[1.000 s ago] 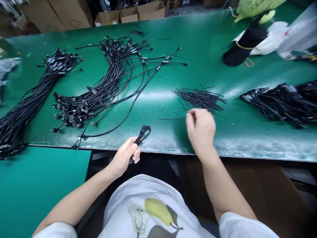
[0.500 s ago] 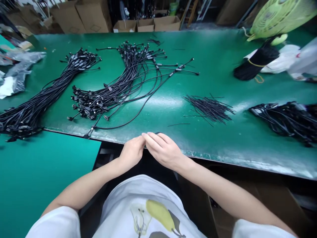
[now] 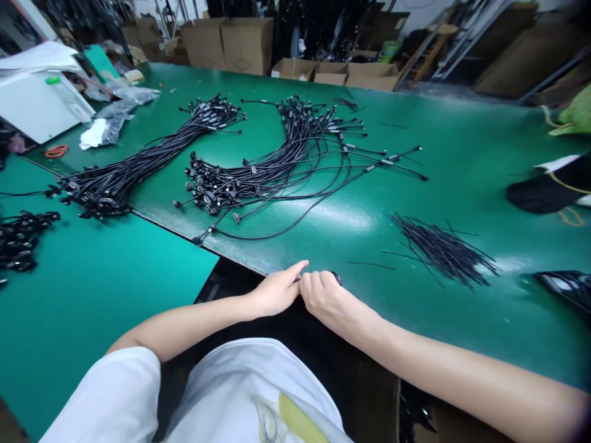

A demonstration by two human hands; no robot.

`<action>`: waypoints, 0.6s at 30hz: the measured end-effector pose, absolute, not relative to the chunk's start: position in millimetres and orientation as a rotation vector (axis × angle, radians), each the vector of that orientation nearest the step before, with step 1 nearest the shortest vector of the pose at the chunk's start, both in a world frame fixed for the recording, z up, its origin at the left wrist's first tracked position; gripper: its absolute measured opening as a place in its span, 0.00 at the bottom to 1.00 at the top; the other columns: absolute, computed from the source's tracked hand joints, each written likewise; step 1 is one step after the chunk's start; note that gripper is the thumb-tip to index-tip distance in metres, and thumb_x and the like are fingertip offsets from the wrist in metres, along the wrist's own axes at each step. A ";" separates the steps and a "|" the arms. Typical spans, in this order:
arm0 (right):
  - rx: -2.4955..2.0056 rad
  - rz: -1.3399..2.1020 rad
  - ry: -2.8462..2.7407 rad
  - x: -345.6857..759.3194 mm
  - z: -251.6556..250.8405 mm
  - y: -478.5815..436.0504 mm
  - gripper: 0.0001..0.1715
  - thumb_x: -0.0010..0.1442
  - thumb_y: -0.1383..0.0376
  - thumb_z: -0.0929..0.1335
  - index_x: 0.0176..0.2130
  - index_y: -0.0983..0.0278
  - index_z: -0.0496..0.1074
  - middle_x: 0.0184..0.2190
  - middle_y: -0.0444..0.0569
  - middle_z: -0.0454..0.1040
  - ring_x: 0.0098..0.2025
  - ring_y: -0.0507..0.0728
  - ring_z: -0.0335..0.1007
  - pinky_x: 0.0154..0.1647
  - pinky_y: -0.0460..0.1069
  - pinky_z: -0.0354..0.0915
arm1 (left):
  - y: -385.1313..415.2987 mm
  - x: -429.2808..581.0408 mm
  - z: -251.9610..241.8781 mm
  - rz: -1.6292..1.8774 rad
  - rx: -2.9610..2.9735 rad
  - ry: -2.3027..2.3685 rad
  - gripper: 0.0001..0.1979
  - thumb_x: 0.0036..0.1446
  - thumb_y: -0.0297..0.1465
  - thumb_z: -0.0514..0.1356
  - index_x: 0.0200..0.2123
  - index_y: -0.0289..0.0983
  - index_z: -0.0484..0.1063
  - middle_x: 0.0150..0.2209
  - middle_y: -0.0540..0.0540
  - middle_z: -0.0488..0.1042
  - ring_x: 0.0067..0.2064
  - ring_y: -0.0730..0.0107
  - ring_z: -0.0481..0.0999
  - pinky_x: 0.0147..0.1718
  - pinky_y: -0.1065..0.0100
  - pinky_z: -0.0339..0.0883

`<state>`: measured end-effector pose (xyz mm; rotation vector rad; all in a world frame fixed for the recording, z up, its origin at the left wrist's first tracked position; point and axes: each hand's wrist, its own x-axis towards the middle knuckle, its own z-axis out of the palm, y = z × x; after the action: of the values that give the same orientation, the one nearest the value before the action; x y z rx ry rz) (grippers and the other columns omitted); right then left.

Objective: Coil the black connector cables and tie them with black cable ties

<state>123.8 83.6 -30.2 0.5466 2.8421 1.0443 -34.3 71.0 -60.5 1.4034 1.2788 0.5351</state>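
Two hands sit together at the front edge of the bench on my head feed, touching at the fingers: the left hand [image 3: 276,294] comes in from the left, the right hand [image 3: 325,301] from the right. The right hand curls over a black cable [image 3: 335,278], and only a small dark end shows past its knuckles, so the hand itself blocks my look at the piece. I cannot tell whether the left hand grips anything; its extended fingers reach toward the right hand.

Up the green workbench [image 3: 471,141], two long bundles of black cables [image 3: 277,178] lie beyond the hands, their connector ends fanned out, with a third bundle [image 3: 138,157] further left. Right of the hands is a loose pile of short black wires [image 3: 443,252]. A clump of black connectors [image 3: 18,240] sits on the lower teal mat [image 3: 92,295]. Orange scissors [image 3: 56,151], plastic bags [image 3: 111,114] and a white box [image 3: 37,104] lie at the far left, with cardboard boxes [image 3: 295,69] past the bench.
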 end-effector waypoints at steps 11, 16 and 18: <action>1.743 -1.090 3.280 97.4 -34.5 93.4 0.17 0.67 0.61 0.61 0.30 0.64 0.70 0.25 0.44 0.71 0.27 0.51 0.67 0.29 0.44 0.59 | 84.3 -50.0 -33.3 1.218 1.115 1.105 0.27 0.67 0.45 0.43 0.44 0.35 0.75 0.47 0.40 0.74 0.52 0.59 0.71 0.56 0.57 0.61; 1.907 -1.035 3.216 120.1 -38.2 101.3 0.16 0.65 0.60 0.62 0.28 0.63 0.69 0.23 0.42 0.69 0.25 0.51 0.63 0.27 0.45 0.57 | 74.3 -58.5 -20.7 1.016 1.792 1.042 0.29 0.62 0.52 0.48 0.29 0.37 0.79 0.37 0.43 0.70 0.42 0.64 0.68 0.51 0.61 0.60; 1.952 -0.470 3.381 127.0 -30.6 102.5 0.13 0.65 0.64 0.63 0.30 0.64 0.69 0.23 0.43 0.68 0.25 0.50 0.62 0.27 0.45 0.56 | 76.7 -55.2 -28.9 0.891 1.694 1.007 0.30 0.63 0.52 0.46 0.32 0.37 0.79 0.35 0.44 0.72 0.39 0.65 0.69 0.46 0.63 0.62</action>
<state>127.0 102.5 -30.6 1.9516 3.3807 -0.4701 -55.2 76.7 -28.9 1.6935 1.0071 0.8914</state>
